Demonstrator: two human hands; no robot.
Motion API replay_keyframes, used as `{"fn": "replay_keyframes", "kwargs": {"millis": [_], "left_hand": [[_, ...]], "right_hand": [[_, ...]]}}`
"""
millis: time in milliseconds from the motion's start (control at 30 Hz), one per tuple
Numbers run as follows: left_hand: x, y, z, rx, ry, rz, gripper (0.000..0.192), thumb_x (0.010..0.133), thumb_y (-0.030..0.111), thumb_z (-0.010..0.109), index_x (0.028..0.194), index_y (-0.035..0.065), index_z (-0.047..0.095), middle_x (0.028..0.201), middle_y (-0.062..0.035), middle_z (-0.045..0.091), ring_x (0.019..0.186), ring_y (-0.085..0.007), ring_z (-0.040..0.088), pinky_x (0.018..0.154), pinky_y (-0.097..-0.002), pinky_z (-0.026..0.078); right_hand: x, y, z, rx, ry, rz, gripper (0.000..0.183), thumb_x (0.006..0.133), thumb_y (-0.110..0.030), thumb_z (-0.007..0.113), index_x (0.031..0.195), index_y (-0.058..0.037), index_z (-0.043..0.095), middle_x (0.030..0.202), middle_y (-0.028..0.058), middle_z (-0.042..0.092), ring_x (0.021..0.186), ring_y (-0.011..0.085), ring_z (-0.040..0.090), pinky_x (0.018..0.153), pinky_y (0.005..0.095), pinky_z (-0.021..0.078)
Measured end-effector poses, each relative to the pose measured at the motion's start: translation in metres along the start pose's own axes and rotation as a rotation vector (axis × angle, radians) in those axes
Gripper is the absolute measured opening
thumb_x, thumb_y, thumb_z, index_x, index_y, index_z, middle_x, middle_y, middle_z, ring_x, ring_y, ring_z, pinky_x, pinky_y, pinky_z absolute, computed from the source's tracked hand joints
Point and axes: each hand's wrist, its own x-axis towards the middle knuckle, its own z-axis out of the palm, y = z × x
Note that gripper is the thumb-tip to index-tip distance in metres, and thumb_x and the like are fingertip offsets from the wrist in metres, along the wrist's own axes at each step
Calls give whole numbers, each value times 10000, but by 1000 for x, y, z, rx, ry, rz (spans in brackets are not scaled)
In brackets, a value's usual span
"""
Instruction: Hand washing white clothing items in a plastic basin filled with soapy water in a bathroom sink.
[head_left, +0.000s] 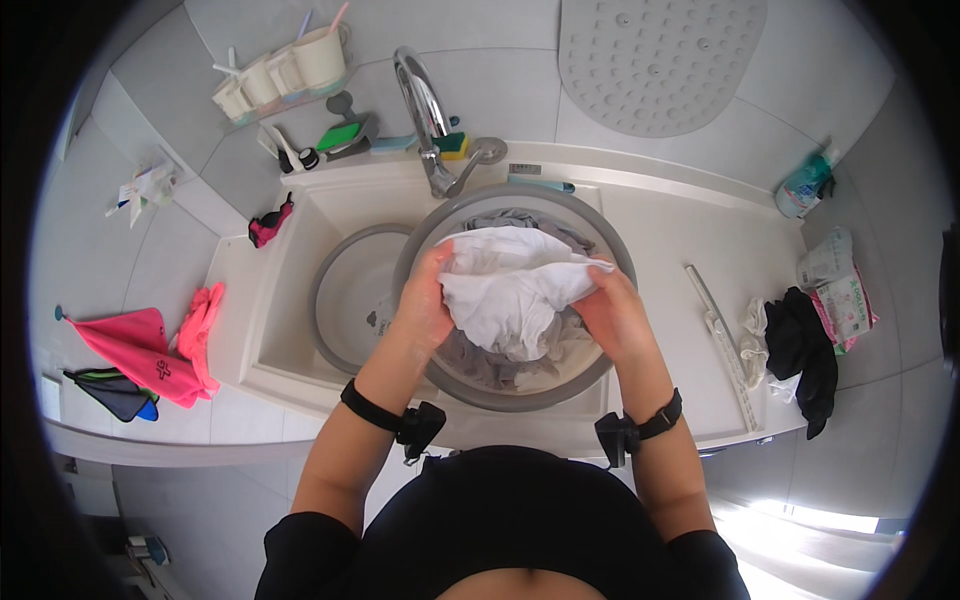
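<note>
A white cloth garment is stretched between my two hands above a round grey-rimmed basin. My left hand grips its left edge, fingers hidden behind the fabric. On the other side, my right hand pinches the right edge of the same garment. Under it, grey and pale clothes lie wet in the basin. A second, smaller round basin sits in the sink to the left, partly beneath the rim of the first. The chrome faucet stands behind the basins.
A sponge and a blue-handled brush lie by the faucet. At right are a white slatted strip, black clothing and a spray bottle. Pink cloths are at left. Cups stand on a wall shelf.
</note>
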Motion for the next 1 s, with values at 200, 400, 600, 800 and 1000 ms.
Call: {"fn": "replay_keyframes", "kwargs": {"millis": [200,400,600,800,1000], "left_hand": [[-1,8,-20,118,-1,86,377,916,329,454,1122,24,539,1088,-85,605,1036,-220,563,922,-371,435],[11,13,-41,552,95,198,326,907,314,459,1114,82,559,1116,-67,578,973,-191,561,910,-303,407],[6,-14,-56,2028,-307,556,438,897,337,443,1329,261,442,1396,-173,327,1209,-407,364,952,-558,339],[-11,-30,-39,2186,-581,-65,715,875,437,479,1460,274,102,1505,-187,-79,1341,-514,-15,967,-676,225],[25,-49,-52,2273,-712,-336,736,884,493,439,1464,217,79,1488,-222,-121,1346,-498,-30,1031,-609,195]], "right_hand": [[-7,1,-15,101,-97,-74,140,918,-134,523,1041,-73,499,988,27,577,938,117,554,841,288,443],[-2,7,-27,19,-61,-153,53,926,-118,518,959,-80,505,908,5,572,876,90,549,801,252,447],[6,22,-13,-1410,-143,-331,551,872,-274,573,1375,-176,371,1349,139,449,1204,319,468,968,404,400],[-7,61,-18,-1964,-518,36,780,817,-466,582,1448,-248,180,1520,65,101,1349,363,207,973,633,291],[12,76,-27,-2020,-581,178,698,790,-436,606,1387,-197,335,1443,87,298,1236,340,404,960,506,378]]}}
